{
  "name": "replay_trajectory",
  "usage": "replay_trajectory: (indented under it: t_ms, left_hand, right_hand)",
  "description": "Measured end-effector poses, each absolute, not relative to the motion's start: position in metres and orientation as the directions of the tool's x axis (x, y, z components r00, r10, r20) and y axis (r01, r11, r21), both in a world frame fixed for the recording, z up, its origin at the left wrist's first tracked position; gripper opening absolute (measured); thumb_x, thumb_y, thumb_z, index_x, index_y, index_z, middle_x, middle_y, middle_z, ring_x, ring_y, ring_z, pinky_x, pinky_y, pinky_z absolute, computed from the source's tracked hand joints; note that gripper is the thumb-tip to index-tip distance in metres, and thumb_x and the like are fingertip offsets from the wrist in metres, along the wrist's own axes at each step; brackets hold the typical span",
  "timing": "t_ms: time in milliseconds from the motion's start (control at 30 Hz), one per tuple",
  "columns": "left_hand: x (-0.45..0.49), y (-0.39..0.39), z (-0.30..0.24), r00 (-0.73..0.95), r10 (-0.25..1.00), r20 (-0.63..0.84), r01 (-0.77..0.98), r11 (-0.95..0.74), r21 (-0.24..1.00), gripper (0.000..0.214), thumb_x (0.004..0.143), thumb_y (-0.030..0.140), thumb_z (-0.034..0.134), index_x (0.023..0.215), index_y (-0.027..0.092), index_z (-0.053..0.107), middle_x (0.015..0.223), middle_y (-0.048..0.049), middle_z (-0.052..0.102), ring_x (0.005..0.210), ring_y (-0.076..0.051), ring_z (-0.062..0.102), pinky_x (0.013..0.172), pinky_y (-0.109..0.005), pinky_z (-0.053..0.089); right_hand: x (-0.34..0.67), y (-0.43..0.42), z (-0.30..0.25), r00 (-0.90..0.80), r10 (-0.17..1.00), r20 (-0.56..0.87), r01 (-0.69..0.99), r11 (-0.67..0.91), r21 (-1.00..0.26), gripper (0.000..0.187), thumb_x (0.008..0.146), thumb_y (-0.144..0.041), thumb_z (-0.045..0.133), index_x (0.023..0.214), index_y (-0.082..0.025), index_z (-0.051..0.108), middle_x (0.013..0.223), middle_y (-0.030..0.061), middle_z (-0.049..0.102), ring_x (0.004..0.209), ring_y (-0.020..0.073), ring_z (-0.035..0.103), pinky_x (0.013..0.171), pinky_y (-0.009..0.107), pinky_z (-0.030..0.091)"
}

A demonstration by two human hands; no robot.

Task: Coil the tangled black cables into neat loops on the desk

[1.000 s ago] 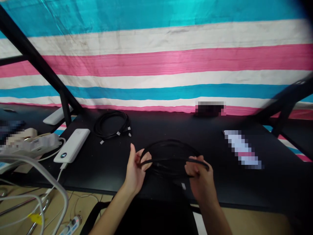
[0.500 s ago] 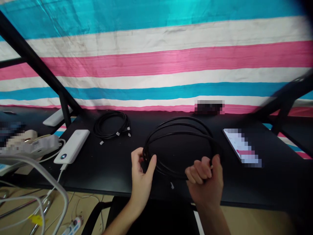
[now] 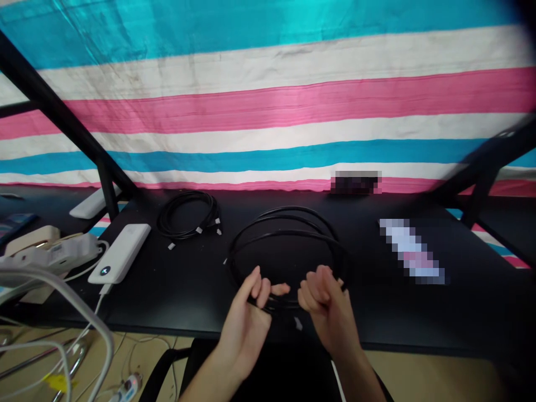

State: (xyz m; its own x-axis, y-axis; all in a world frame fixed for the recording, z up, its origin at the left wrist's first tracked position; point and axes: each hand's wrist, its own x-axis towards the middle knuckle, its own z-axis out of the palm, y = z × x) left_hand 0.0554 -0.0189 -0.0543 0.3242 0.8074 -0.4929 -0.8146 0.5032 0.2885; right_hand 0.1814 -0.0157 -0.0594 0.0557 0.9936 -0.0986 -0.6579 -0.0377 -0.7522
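Observation:
A black cable [image 3: 285, 231] is looped into a wide coil that I hold up over the black table [image 3: 176, 285]. My left hand [image 3: 251, 315] pinches the near bottom of the coil, fingers curled round the strands. My right hand [image 3: 326, 307] is closed on the same stretch just to the right, a hand's width away. A small silver plug end [image 3: 298, 322] hangs between my two hands. The far side of the coil arches toward the striped cloth.
A second coiled black cable [image 3: 188, 215] lies at the back left. A white power bank [image 3: 119, 252] and a white power strip [image 3: 54, 251] sit further left. A phone [image 3: 410, 251] lies on the right. Black frame bars [image 3: 62, 120] slant in from both sides.
My hands have come closer together at the coil's near bottom. The left hand slid right along the cable; the coil has drawn in and shifted slightly left.

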Motion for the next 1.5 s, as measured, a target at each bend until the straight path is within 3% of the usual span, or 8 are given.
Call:
replay_trajectory:
  t_ms: [167, 333, 667, 900, 1033, 1267, 1367, 1500]
  left_hand:
    - [0.043, -0.011, -0.051, 0.143, 0.809, -0.57, -0.833, 0.409, 0.373, 0.055, 0.073, 0.021, 0.07, 0.038, 0.021, 0.027, 0.033, 0.01, 0.027, 0.03, -0.003, 0.025, 0.05, -0.022, 0.045]
    - [0.05, -0.007, -0.056, -0.027, 0.813, -0.581, -0.835, 0.301, 0.461, 0.056, 0.076, 0.026, 0.065, 0.037, 0.022, 0.026, 0.03, 0.0099, 0.023, 0.029, -0.003, 0.011, 0.04, -0.021, 0.033]
    - [0.045, 0.001, -0.088, 0.199, 0.898, -0.392, -0.386, 0.439, 0.811, 0.034, 0.083, 0.042, 0.057, 0.061, 0.017, 0.058, 0.061, 0.0002, 0.058, 0.077, -0.017, 0.06, 0.083, -0.028, 0.042]
    - [0.031, 0.0, -0.089, 0.346, 0.785, -0.514, -0.019, 0.553, 0.833, 0.06, 0.077, 0.058, 0.057, 0.118, 0.014, 0.056, 0.095, -0.0094, 0.062, 0.076, -0.02, 0.065, 0.06, -0.028, 0.048]
    - [0.024, 0.004, -0.091, 0.402, 0.733, -0.548, 0.222, 0.503, 0.835, 0.066, 0.077, 0.068, 0.047, 0.098, 0.008, 0.064, 0.085, -0.0104, 0.066, 0.053, -0.013, 0.06, 0.046, -0.025, 0.044]
    - [0.014, 0.002, -0.072, 0.363, 0.894, -0.261, 0.475, 0.063, 0.878, 0.051, 0.085, 0.055, 0.049, 0.066, 0.014, 0.071, 0.054, -0.0044, 0.062, 0.051, -0.015, 0.056, 0.049, -0.025, 0.043]
    - [0.015, 0.002, -0.066, 0.504, 0.863, 0.031, 0.519, -0.331, 0.788, 0.024, 0.08, 0.04, 0.066, 0.094, 0.021, 0.073, 0.078, -0.0045, 0.07, 0.087, -0.022, 0.062, 0.079, -0.034, 0.049]
    - [0.019, 0.013, -0.079, 0.625, 0.78, 0.025, 0.669, -0.552, 0.498, 0.051, 0.076, 0.014, 0.07, 0.125, 0.023, 0.057, 0.12, -0.0093, 0.06, 0.113, -0.027, 0.051, 0.096, -0.045, 0.041]
  right_hand:
    - [0.19, -0.011, -0.075, 0.042, 0.98, -0.195, -0.477, -0.151, -0.866, 0.029, 0.079, -0.046, 0.066, 0.079, -0.02, 0.052, 0.046, -0.0107, 0.04, 0.04, 0.0069, 0.046, 0.052, 0.023, 0.049]
    - [0.183, -0.015, -0.098, 0.03, 0.971, -0.239, -0.158, -0.231, -0.96, 0.046, 0.077, -0.049, 0.065, 0.107, -0.021, 0.045, 0.062, -0.0061, 0.055, 0.056, 0.0135, 0.061, 0.044, 0.021, 0.05]
    - [0.193, -0.009, -0.121, 0.02, 0.924, -0.383, 0.052, -0.384, -0.922, 0.048, 0.079, -0.06, 0.047, 0.104, -0.02, 0.043, 0.038, -0.0115, 0.044, 0.024, 0.0076, 0.035, 0.024, 0.014, 0.021]
    - [0.209, 0.004, -0.132, 0.169, 0.937, -0.306, 0.172, -0.334, -0.927, 0.047, 0.08, -0.057, 0.046, 0.108, -0.019, 0.051, 0.036, -0.0111, 0.042, 0.024, 0.008, 0.035, 0.026, 0.015, 0.022]
    - [0.211, 0.009, -0.129, 0.201, 0.946, -0.256, 0.214, -0.297, -0.931, 0.052, 0.081, -0.053, 0.048, 0.12, -0.02, 0.05, 0.038, -0.0107, 0.045, 0.025, 0.009, 0.039, 0.026, 0.015, 0.026]
    - [0.211, 0.016, -0.129, 0.219, 0.941, -0.258, 0.235, -0.307, -0.922, 0.059, 0.081, -0.049, 0.048, 0.131, -0.018, 0.048, 0.038, -0.0098, 0.046, 0.025, 0.0092, 0.04, 0.025, 0.015, 0.027]
    - [0.21, 0.017, -0.128, 0.267, 0.925, -0.269, 0.214, -0.329, -0.92, 0.068, 0.08, -0.052, 0.051, 0.138, -0.018, 0.042, 0.038, -0.0098, 0.046, 0.025, 0.0097, 0.04, 0.024, 0.016, 0.027]
    - [0.212, 0.017, -0.127, 0.315, 0.925, -0.214, 0.122, -0.263, -0.957, 0.074, 0.08, -0.053, 0.053, 0.143, -0.018, 0.036, 0.039, -0.0109, 0.043, 0.026, 0.0082, 0.035, 0.026, 0.017, 0.028]
